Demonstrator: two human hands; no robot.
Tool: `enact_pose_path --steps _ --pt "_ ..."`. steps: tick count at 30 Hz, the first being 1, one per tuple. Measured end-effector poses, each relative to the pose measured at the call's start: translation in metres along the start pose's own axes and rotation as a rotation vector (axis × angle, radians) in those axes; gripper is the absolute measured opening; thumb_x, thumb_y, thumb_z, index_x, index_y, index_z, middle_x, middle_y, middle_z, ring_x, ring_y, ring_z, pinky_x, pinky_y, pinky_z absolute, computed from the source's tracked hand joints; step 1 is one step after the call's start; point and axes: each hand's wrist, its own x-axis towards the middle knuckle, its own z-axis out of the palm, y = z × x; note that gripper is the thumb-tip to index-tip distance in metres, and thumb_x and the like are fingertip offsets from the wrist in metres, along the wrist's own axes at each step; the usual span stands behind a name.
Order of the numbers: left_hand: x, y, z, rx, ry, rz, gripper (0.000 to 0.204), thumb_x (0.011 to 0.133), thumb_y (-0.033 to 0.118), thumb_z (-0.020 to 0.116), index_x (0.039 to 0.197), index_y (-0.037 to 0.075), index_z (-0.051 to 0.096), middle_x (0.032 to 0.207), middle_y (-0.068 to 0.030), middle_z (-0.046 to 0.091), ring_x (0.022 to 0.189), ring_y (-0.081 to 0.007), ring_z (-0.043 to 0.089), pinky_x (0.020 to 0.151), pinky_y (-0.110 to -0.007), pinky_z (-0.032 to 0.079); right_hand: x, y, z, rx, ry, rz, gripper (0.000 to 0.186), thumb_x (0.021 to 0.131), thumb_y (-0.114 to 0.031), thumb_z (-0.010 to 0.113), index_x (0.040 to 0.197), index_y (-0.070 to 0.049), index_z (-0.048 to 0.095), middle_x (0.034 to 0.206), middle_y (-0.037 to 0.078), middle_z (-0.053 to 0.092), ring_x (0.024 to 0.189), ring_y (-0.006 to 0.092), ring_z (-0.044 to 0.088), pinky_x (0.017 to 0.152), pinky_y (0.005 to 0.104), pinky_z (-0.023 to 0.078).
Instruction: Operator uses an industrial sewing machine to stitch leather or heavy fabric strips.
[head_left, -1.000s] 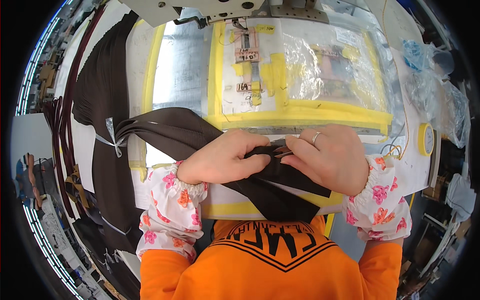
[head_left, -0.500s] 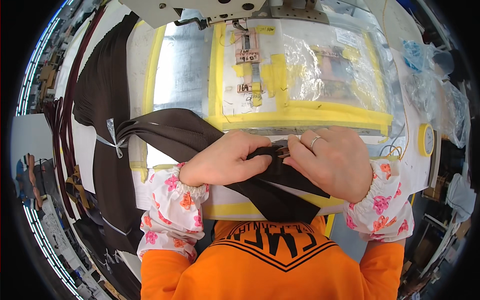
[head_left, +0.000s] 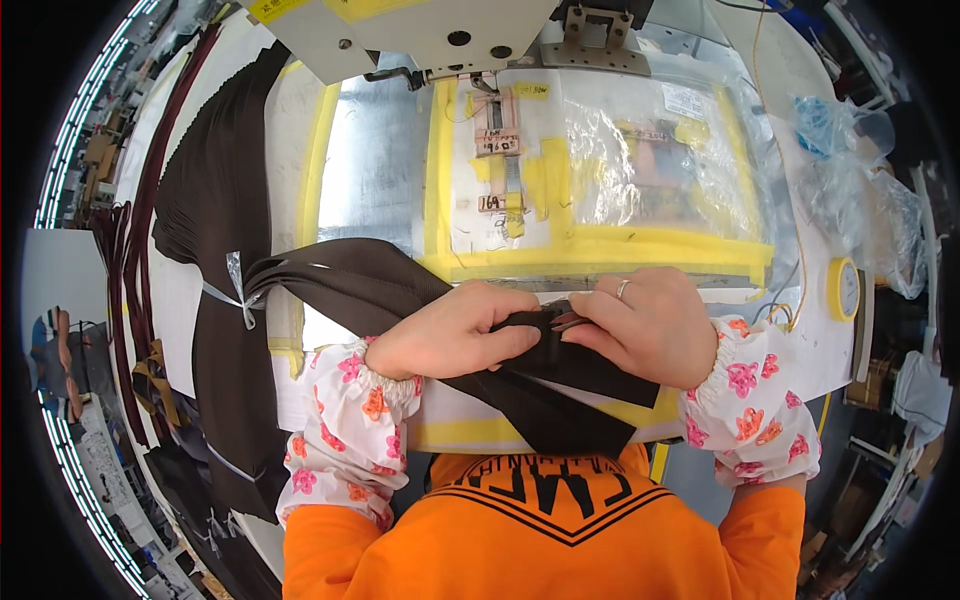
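Dark brown fabric strips [head_left: 345, 280] run from a tied bundle on the left to my two hands in front of me. My left hand [head_left: 445, 335] is closed, thumb and fingers pinching the strips from the left. Close beside it, my right hand [head_left: 655, 325], with a ring on one finger, pinches the thin layered edges of the same strips. The loose ends [head_left: 575, 415] fan out below the hands toward the table's near edge. What lies under the fingertips is partly hidden.
A sewing machine head [head_left: 430, 40] stands at the far side. Clear sheeting edged with yellow tape [head_left: 600, 245] covers the work surface. The large brown bundle [head_left: 220, 190], held by a clear tie [head_left: 240, 290], lies left. A tape roll [head_left: 843, 289] and plastic bags [head_left: 870, 220] sit right.
The whole view has shifted, so the machine and table sit lower in the picture. My right hand has turned slightly and the layered edges have shifted a little; both hands keep their hold.
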Motion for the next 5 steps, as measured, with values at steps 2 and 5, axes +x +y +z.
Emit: enact_pose_path --steps 2,5 --pt "-0.0001 -0.0012 -0.0022 -0.009 -0.020 0.011 0.019 0.088 0.016 0.051 0.091 -0.001 0.056 0.062 -0.0018 0.051 0.053 -0.0062 0.049 0.049 -0.022 0.041 -0.0019 0.0033 0.0026 0.049 0.000 0.033 0.021 0.072 -0.025 0.069 0.075 -0.009 0.054 0.064 0.004 0.054 0.055 0.0231 0.055 0.048 0.0341 0.043" --pt "-0.0010 0.0015 -0.0076 -0.027 -0.081 -0.011 0.017 0.090 0.015 0.052 0.095 -0.001 0.056 0.067 0.0017 0.050 0.058 -0.0038 0.046 0.052 -0.018 0.040 -0.0061 0.0092 0.0095 0.146 0.020 0.055 0.020 0.075 -0.026 0.067 0.082 -0.010 0.057 0.068 0.003 0.056 0.054 0.0234 0.055 0.048 0.0351 0.043"
